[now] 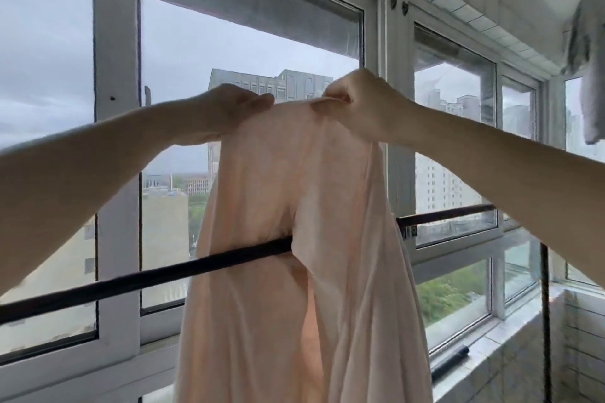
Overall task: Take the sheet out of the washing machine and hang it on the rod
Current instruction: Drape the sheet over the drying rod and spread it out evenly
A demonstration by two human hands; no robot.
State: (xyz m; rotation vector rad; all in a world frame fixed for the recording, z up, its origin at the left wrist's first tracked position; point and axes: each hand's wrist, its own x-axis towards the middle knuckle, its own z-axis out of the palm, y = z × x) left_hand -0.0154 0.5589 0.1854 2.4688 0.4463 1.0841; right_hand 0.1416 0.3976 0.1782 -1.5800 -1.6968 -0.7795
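Forearms frame centre: left hand (234,108), right hand (357,101) pinch sheet (294,271) top. Bunched sheet may slide off rod (131,281).

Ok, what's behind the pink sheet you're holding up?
The black rod passes behind part of the sheet, showing through a gap mid-fabric. Beyond it are window frames and city buildings. The rod's remaining stretch there is covered.
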